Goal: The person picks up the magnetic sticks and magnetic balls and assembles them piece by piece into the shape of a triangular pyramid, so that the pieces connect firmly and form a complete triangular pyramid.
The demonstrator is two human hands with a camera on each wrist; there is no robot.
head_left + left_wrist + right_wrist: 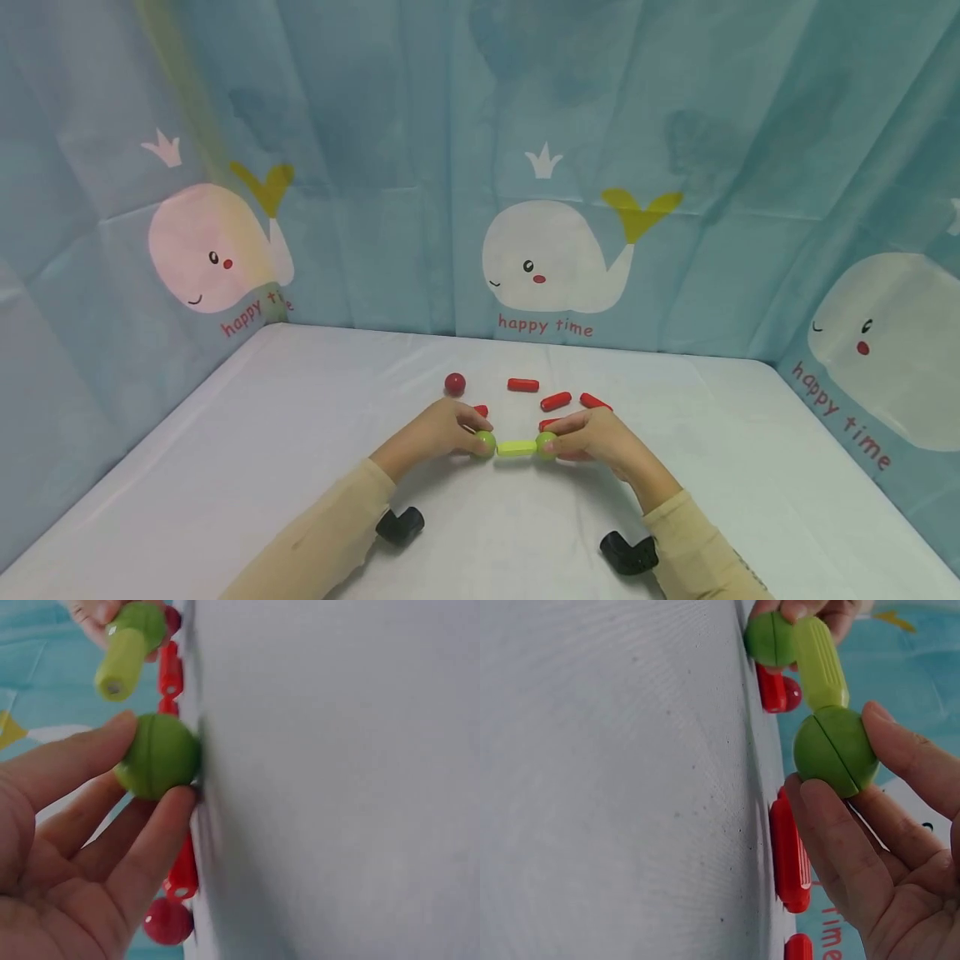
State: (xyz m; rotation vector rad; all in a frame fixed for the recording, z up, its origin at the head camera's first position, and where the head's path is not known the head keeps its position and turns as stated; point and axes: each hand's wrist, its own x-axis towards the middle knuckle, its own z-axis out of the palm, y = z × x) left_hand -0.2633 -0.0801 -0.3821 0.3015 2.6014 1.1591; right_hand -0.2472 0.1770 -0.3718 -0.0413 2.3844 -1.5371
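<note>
Lime rod [516,448] and left green ball [159,756], about midway between the tabletop's [225,467] side edges, would probably join best squarely aligned, left hand [450,427] pinching that ball, right hand [597,433] pinching the rod's right green ball [834,751].

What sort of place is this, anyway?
Perhaps a play corner: blue cloth with printed whales hangs behind a white-covered table, where toy-like red rods lie near a green ball.

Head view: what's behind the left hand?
Part of a red rod shows just behind the left hand; the hand covers the rest. A red ball sits farther back. Anything fully hidden there can't be seen.
</note>
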